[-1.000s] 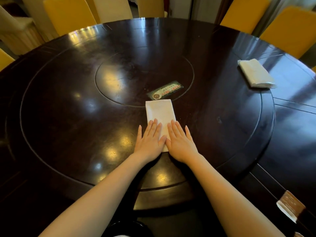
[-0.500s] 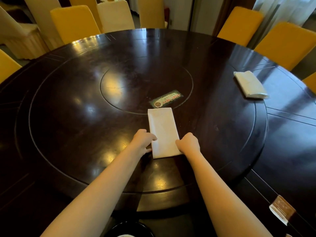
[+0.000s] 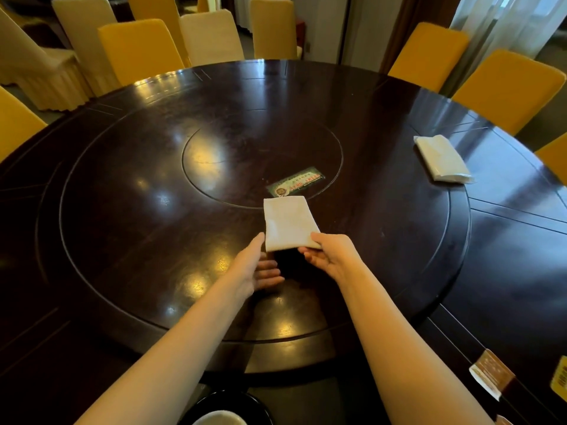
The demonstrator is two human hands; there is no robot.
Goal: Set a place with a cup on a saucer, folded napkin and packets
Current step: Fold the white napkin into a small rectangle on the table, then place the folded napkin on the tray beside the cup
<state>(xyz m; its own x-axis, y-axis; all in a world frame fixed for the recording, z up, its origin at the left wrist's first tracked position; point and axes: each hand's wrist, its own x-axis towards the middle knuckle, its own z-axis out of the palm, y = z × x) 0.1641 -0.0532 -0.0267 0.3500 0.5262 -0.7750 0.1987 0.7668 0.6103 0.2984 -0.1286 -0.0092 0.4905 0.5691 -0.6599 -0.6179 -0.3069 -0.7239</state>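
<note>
A white folded napkin [image 3: 288,222] is lifted at its near end above the dark round table [image 3: 122,210]. My left hand [image 3: 254,268] pinches the napkin's near left corner, thumb on top and fingers underneath. My right hand [image 3: 331,256] grips the near right corner the same way. A white cup [image 3: 219,419] on a dark saucer [image 3: 199,406] shows at the bottom edge, close to my body. Brown and yellow packets [image 3: 491,375] lie at the table's near right edge.
A second folded napkin [image 3: 441,159] lies at the right on the table's outer ring. A green label [image 3: 296,182] sits on the centre disc just beyond the held napkin. Yellow and cream covered chairs [image 3: 141,50] ring the far side.
My hands went from pressing flat on the napkin to curling at its near corners, and now hold those corners with the near end raised off the table.
</note>
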